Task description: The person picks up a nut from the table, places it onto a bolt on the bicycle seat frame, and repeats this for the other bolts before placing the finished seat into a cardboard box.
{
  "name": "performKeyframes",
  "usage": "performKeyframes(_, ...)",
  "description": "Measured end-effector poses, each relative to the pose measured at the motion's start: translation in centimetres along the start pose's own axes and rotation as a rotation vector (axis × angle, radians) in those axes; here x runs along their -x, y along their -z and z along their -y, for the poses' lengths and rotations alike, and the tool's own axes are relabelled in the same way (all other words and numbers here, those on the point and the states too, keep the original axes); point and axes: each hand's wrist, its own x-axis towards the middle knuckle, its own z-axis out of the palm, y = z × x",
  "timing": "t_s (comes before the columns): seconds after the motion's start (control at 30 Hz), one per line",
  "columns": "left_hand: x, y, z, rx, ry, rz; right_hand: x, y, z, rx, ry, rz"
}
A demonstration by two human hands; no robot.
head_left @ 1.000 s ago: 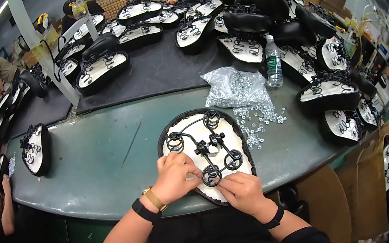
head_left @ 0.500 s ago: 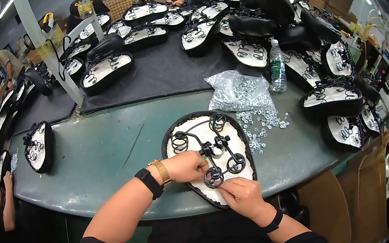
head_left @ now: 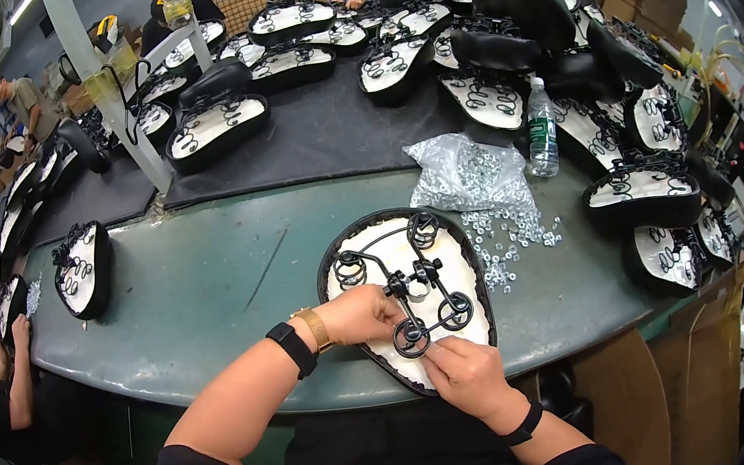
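Note:
An upturned bicycle saddle with a white underside and black rim lies on the green table in front of me. A black spring and rail frame sits on it. My left hand grips the frame's left side near the middle clamp. My right hand pinches the near end of the frame by its two round coils, resting on the saddle's narrow nose.
A clear bag of small metal nuts lies beyond the saddle, with loose nuts spilled beside it. A water bottle stands to the right. Several more saddles crowd the left edge, right edge and back. Other people work at the far side and left.
My left hand has slid further right along the frame toward the middle clamp. My right hand stays at the near coils. The view has shifted slightly.

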Motion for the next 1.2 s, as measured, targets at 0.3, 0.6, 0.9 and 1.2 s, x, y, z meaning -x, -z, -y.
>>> performKeyframes(0.3,0.3,-0.7,-0.5,0.009,0.018,-0.069,0.5,0.0,-0.2,0.065,0.053,0.06)
performKeyframes(0.6,1.1,-1.0,0.9,-0.1,-0.207,-0.107,0.4,-0.7,0.0,0.04,0.055,0.033)
performKeyframes(0.9,8.1,-7.8,-4.7,-0.51,-0.237,-0.727,0.0,0.1,-0.2,0.051,-0.046,-0.002)
performKeyframes(1.2,5.8,-13.1,-7.9,-0.842,0.026,-0.794,0.8,-0.3,-0.2,0.006,-0.04,0.011)
